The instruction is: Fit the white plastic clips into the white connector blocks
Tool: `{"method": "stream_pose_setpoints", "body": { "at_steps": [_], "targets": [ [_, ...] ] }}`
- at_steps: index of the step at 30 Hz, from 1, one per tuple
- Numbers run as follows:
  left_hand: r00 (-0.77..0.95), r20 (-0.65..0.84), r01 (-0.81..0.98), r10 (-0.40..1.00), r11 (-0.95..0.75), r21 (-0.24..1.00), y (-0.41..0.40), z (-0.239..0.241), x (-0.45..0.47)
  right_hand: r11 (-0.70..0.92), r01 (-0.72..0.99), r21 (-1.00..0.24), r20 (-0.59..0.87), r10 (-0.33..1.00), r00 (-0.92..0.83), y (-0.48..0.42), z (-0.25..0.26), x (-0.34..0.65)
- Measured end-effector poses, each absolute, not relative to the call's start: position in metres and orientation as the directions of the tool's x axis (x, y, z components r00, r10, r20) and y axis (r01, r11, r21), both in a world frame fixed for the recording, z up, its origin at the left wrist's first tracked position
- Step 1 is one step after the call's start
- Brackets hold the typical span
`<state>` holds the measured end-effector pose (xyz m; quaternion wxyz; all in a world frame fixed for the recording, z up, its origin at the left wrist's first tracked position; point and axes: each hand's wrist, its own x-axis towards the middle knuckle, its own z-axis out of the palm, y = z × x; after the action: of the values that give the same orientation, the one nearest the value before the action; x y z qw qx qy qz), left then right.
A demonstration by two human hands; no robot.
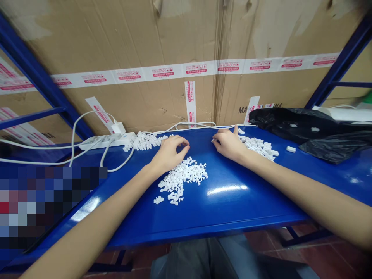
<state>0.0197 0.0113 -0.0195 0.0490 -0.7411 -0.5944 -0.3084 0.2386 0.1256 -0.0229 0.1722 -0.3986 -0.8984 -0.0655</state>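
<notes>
Over the gap between two heaps of small white plastic pieces hovers my left hand [173, 152], its fingers curved and the thumb apart, with nothing visible in it. The nearer heap [186, 172] spreads just below that hand on the blue table. Behind it, the back heap [145, 140] lies beside the power strip. My right hand [229, 142] is at the left side of a third heap [258, 146] of larger white pieces. Its fingers are curled together, and a small white plastic piece [214, 140] shows at the fingertips, partly hidden.
A white power strip [101, 141] with a plugged-in charger and cables lies at the back left. Black plastic bags [290, 122] cover the back right, near a lone white block [290, 149]. Large cardboard boxes [162, 38] stand behind the blue table [232, 209].
</notes>
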Motion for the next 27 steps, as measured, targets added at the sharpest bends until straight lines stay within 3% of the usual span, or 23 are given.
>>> {"method": "stream_pose_setpoints", "body": {
  "at_steps": [3,13,21,27],
  "targets": [
    [0.124,0.445,0.842,0.887,-0.331,0.425,0.009,-0.021,0.027,0.696,0.717,-0.046,0.384,0.675,-0.630,0.121,-0.024,0.236],
    [0.214,0.368,0.835,0.905,-0.365,0.412,0.009,-0.022,0.026,0.738,0.667,-0.100,0.401,0.644,-0.652,0.119,-0.023,0.235],
    [0.194,0.341,0.787,0.920,-0.353,0.506,0.005,-0.017,0.030,0.899,0.400,-0.181,0.475,0.435,-0.765,0.117,-0.026,0.231],
    [0.179,0.453,0.733,0.873,-0.426,0.530,0.004,-0.013,0.032,0.918,0.265,-0.296,0.534,0.389,-0.751,0.109,-0.027,0.227]
  ]
}}
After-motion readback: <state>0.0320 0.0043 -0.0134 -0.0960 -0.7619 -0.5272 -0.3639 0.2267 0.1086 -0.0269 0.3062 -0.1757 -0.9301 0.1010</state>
